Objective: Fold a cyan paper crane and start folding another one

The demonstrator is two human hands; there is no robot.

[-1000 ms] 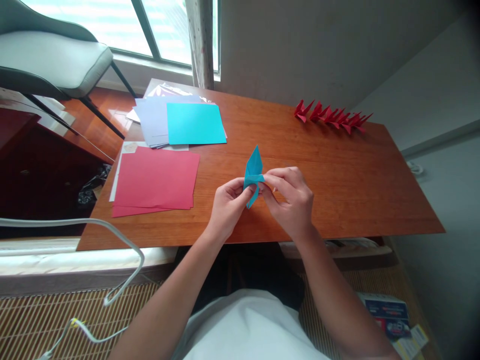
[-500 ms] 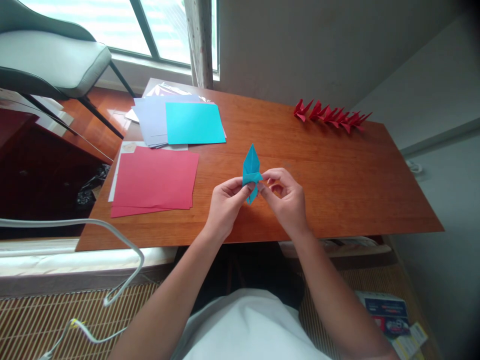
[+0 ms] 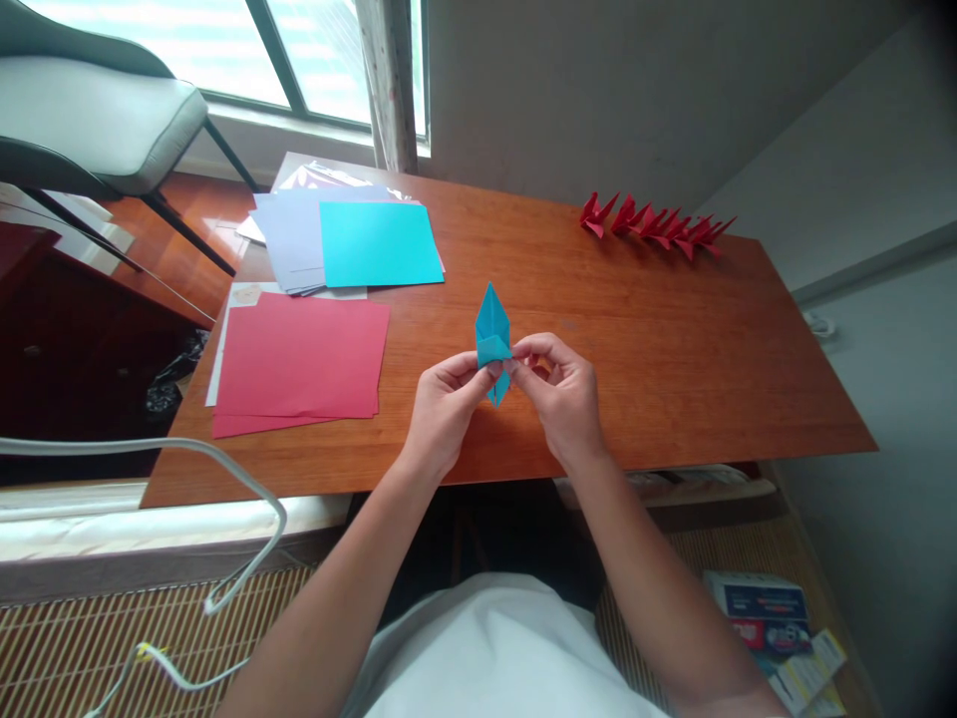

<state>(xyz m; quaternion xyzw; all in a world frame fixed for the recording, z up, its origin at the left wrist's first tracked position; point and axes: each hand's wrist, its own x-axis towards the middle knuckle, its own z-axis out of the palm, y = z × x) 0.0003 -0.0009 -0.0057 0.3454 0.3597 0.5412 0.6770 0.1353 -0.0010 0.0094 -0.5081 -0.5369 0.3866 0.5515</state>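
Note:
A piece of folded blue origami paper (image 3: 492, 314) is held upright above the near part of the table, its pointed tip facing away from me and its lower points toward me. My left hand (image 3: 449, 404) pinches its left side between thumb and fingers. On the other side, my right hand (image 3: 557, 384) pinches the right edge near the middle, where a flap is folded across. The fingertips cover part of the lower folds.
On the wooden table (image 3: 635, 369), red sheets (image 3: 299, 359) lie at the left. Behind them is a blue sheet (image 3: 381, 244) on pale lilac sheets (image 3: 288, 239). Several red paper cranes (image 3: 658, 224) stand in a row at the back right. A white cable (image 3: 224, 459) loops at lower left.
Both hands still pinch the blue paper. The flap across its middle looks flatter and broader, and the right fingers sit closer in. The whole view has shifted slightly.

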